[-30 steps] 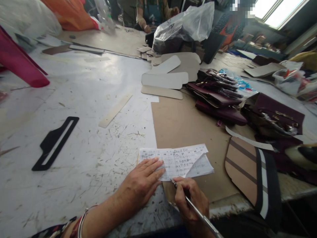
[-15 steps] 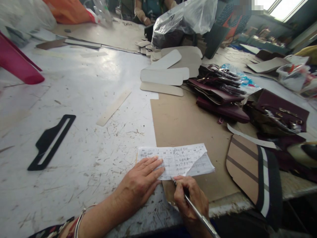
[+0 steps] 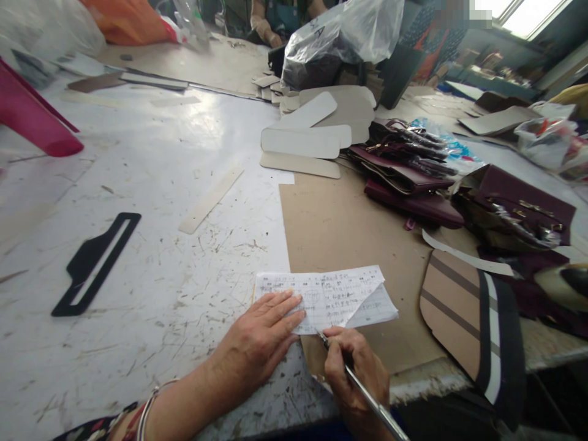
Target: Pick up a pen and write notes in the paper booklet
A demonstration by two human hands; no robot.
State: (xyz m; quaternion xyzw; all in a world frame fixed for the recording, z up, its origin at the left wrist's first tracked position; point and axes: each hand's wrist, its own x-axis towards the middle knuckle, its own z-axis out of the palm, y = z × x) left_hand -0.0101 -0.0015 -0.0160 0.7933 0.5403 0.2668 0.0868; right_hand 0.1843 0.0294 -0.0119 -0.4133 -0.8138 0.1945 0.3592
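Observation:
Flat on the left part of a handwritten paper form [image 3: 316,309] lies my left hand [image 3: 264,334], fingers stretched out and pressing the sheet. My right hand [image 3: 356,367] grips a silver pen [image 3: 374,404], its tip at the lower edge of the form. The sheet's right corner is folded over, with handwriting and printed lines showing. Beneath the form is brown card [image 3: 340,226] at the table's front edge. Right of my right hand lies a brown panel [image 3: 452,306] with dark stripes and a black and white border.
A black slotted piece [image 3: 96,263] and a pale strip [image 3: 211,201] lie on the white table [image 3: 151,165]. Dark red handbags [image 3: 413,177] are heaped on the right, beside pale rounded card pieces [image 3: 305,142]. A pink object [image 3: 41,116] stands left; a co-worker's arm [image 3: 266,27] shows behind.
My right hand and the pen have shifted very slightly right and down along the form's lower edge. My left hand stays in place.

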